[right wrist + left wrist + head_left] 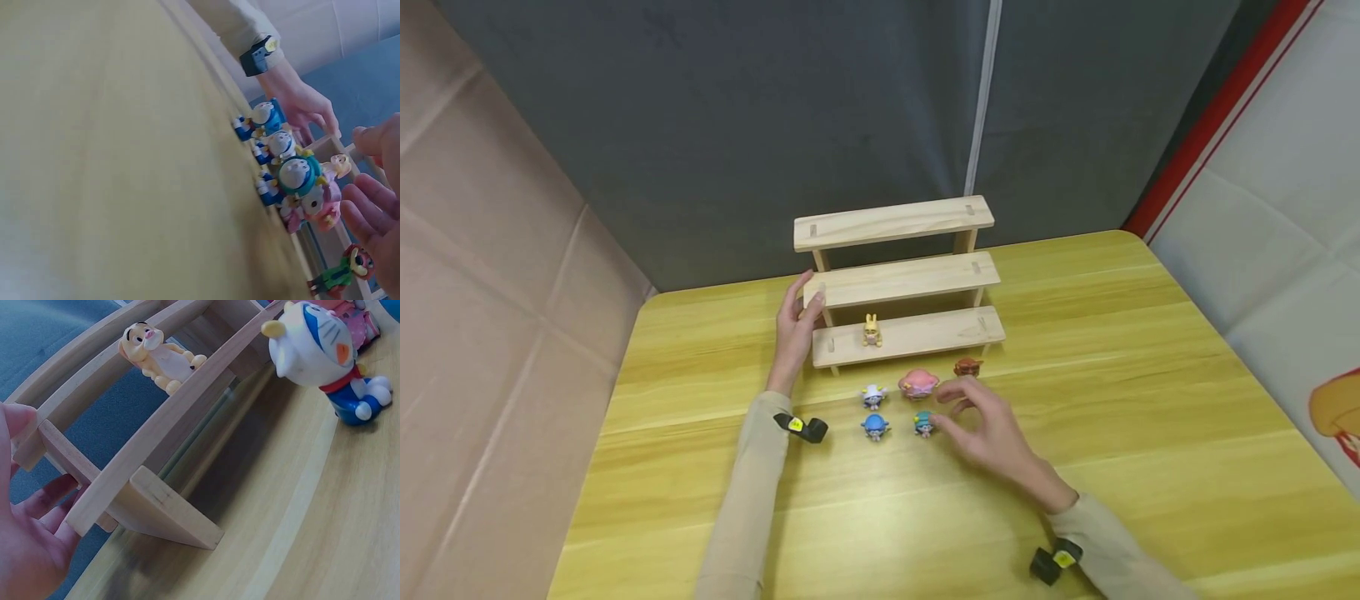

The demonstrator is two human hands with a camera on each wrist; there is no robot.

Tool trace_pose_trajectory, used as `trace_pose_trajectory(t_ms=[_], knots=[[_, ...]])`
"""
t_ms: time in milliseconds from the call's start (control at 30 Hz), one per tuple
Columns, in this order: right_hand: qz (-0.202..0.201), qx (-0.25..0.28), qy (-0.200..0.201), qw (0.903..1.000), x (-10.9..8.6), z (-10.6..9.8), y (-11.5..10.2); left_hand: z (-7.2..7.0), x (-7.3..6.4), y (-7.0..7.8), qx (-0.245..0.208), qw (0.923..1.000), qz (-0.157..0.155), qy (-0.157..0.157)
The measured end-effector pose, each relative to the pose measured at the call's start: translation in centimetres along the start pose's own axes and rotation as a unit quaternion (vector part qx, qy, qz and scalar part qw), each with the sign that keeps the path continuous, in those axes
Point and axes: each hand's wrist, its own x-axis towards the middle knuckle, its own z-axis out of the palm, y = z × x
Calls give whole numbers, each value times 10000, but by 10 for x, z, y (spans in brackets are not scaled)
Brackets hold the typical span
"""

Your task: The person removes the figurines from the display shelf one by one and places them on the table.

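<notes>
A three-tier wooden display stand (902, 283) stands at the back of the table, its steps rising away from me. My left hand (796, 329) grips the left end of its middle step, thumb on top and fingers beneath in the left wrist view. On the lowest step sits a yellow long-eared figurine (159, 356). My right hand (996, 433) hovers with parted, bent fingers beside a teal-hatted figurine (923, 423), holding nothing. Around it are a pink figurine (918, 384), a reddish-brown-headed figurine (340, 272), a white-headed figurine (319, 350) and a blue-capped figurine (874, 427).
The figurines stand on the yellow wood-grain table (662, 467), just before the stand. A dark grey curtain (737, 125) hangs close behind it. Pale panels (490, 292) flank the table on both sides. Each wrist wears a black camera (801, 427).
</notes>
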Motion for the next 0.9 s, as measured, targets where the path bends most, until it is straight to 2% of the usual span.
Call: trace_pose_trajectory(t_ms=[233, 433, 633, 900], knots=[[-52, 42, 136, 9999, 20, 0, -4, 3, -11, 25, 116, 9998, -156, -31], [285, 207, 60, 9994, 35, 4, -4, 5, -11, 27, 62, 9999, -115, -40], [709, 215, -264, 9969, 47, 5, -5, 8, -12, 29, 88, 9999, -71, -82], [801, 404, -510, 9947, 63, 9, -6, 9, -12, 27, 91, 9999, -115, -80]])
